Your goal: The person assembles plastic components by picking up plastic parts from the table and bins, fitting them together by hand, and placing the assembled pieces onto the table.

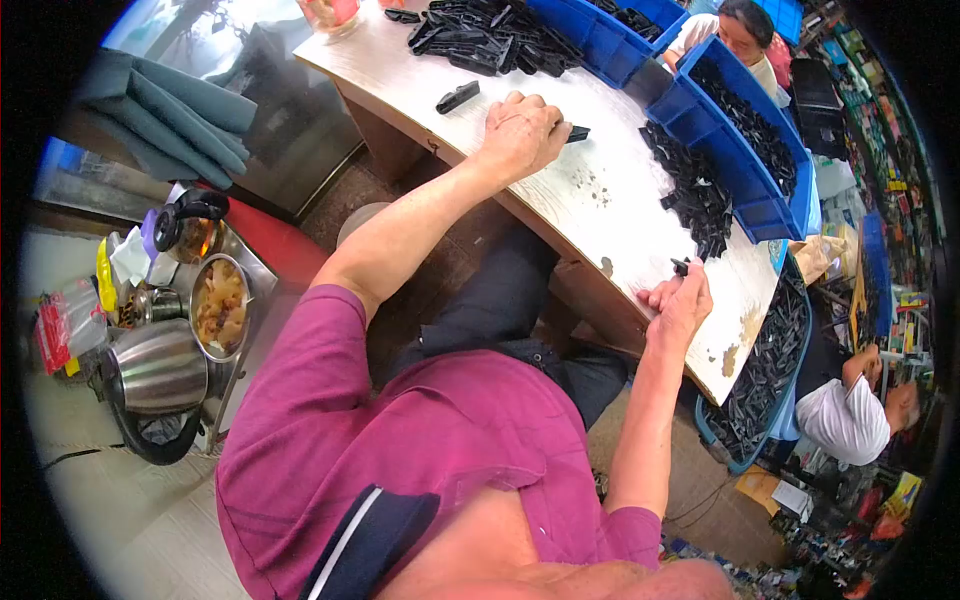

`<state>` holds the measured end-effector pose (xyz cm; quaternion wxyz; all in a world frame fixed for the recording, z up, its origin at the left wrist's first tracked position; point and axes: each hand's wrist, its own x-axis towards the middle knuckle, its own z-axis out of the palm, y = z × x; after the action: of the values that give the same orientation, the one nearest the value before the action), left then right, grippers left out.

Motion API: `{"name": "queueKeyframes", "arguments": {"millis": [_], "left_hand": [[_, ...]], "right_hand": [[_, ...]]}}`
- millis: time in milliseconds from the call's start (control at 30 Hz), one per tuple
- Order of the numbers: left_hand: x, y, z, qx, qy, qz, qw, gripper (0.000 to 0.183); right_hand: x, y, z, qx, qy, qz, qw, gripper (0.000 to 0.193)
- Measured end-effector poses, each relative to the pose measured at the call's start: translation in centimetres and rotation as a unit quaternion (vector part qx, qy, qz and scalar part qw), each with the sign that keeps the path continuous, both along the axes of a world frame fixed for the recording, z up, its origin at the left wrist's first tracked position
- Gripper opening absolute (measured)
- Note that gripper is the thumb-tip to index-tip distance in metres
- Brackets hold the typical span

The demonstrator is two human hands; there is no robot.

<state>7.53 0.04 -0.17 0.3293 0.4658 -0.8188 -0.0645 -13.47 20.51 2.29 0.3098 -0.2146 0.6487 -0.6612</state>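
Observation:
My left hand [522,137] is over the white table [620,215], its fingers curled down around a black plastic piece [578,133] whose end sticks out on the right. Close to the table's front edge, my right hand [684,302] pinches a small black plastic part [682,267] between thumb and forefinger. A single long black piece [458,97] lies left of my left hand. Beyond it spreads a heap of similar long black pieces [490,40]. Smaller black parts [692,190] form another heap beyond my right hand.
Blue bins [735,170] holding black parts line the table's far side. A blue-rimmed tub [745,462] full of black parts stands at right. A steel kettle [160,368], a bowl of food [221,305] and a glass teapot [188,232] stand at left. Two other people sit nearby.

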Motion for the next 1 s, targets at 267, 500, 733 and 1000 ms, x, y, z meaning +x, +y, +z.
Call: {"name": "queueKeyframes", "arguments": {"millis": [267, 500, 733, 1000], "left_hand": [[-1.0, 2.1, -0.1, -0.042, 0.001, -0.071, 0.997, 0.018], [-3.3, 4.1, 1.7, 0.054, -0.08, -0.137, 0.986, 0.017], [-3.6, 4.3, 1.6, 0.093, -0.13, -0.215, 0.963, 0.016], [-5.0, 7.9, 2.2, 0.204, 0.16, -0.242, 0.935, 0.019]], "right_hand": [[0.1, -0.2, 0.1, -0.006, -0.007, -0.002, 1.0, 0.036], [0.2, -0.1, 0.0, -0.02, -0.005, -0.008, 1.0, 0.036], [0.1, 0.2, 0.0, -0.027, -0.012, -0.019, 0.999, 0.037], [-0.2, 0.0, 0.2, -0.037, -0.038, -0.041, 0.998, 0.037]]}}
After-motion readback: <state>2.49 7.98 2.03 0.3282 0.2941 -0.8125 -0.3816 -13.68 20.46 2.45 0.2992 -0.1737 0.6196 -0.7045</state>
